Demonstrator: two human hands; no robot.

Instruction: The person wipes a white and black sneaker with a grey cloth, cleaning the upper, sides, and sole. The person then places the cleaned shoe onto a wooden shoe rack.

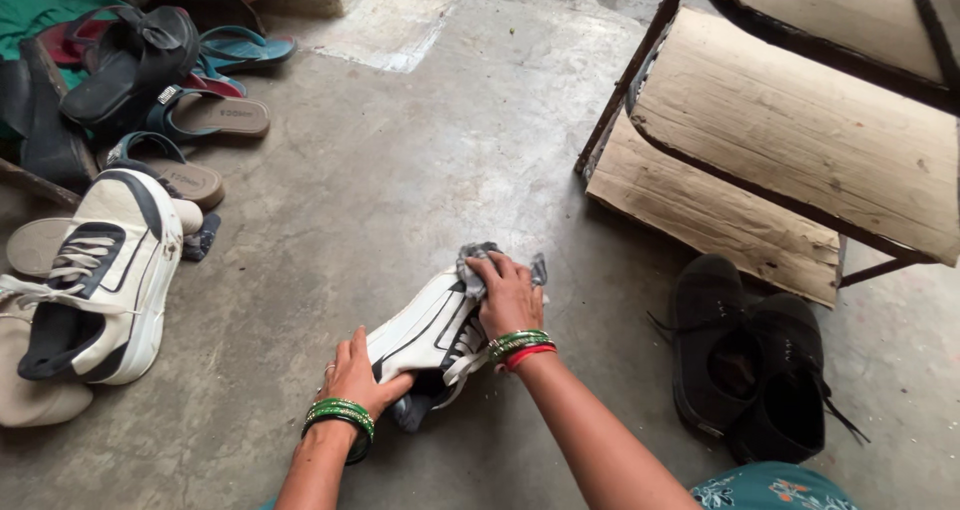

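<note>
The right hand presses a grey cloth onto the toe end of a white sneaker, its grip closed on the cloth with fingers curled over it. The left hand steadies the sneaker at its heel end, fingers spread flat along the side, thumb toward the opening; it holds the shoe down rather than pinching it. Green bangles ring both wrists, with a red one added on the right. The sneaker lies on the concrete floor, low and centre in the view, tilted on its side with laces toward the right hand.

Around the hands the floor is open on all sides. To the right, a pair of black shoes sits well apart from the sneaker, just in front of the lower edge of a wooden rack with dark metal framing; the rack's near corner post meets the floor beyond the cloth. To the left, a second white sneaker rests on top of a heap of sandals, well apart from the left hand, leaving a broad bare strip of floor between the heap and the rack.
</note>
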